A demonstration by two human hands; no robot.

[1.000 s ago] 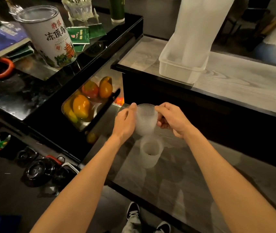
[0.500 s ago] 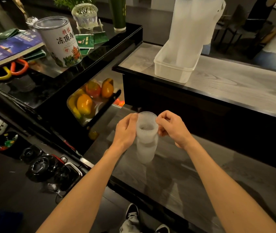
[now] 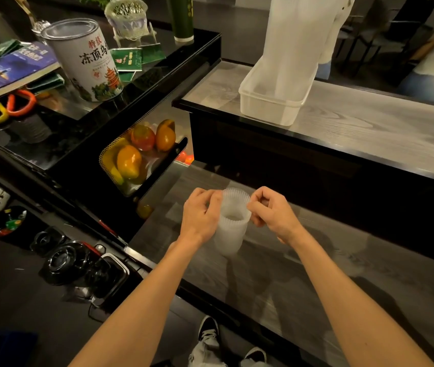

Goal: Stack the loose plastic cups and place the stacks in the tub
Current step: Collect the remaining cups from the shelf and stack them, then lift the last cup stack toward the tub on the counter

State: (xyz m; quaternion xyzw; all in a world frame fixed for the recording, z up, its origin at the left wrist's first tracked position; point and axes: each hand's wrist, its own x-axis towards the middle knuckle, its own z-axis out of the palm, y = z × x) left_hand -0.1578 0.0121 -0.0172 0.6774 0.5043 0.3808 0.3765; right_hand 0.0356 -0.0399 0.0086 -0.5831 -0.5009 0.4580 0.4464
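Observation:
A short stack of ribbed translucent plastic cups (image 3: 233, 223) stands on the lower grey shelf (image 3: 276, 274). My left hand (image 3: 201, 215) pinches the top cup's rim on its left side and my right hand (image 3: 270, 211) pinches the rim on its right side. The upper cup sits nested into the lower one. A clear rectangular plastic tub (image 3: 268, 107) rests on the upper counter, with tall stacks of cups (image 3: 292, 43) standing in it and leaning up out of frame.
A black side table at the left carries a large tea tin (image 3: 86, 56), books and green packets. A mesh basket of fruit (image 3: 136, 157) hangs below it. Black lids lie on the floor at the left. A person's legs stand behind the counter.
The cup held in both hands came down into the cup standing on the shelf, and the two are now nested. The camera view tilted up slightly.

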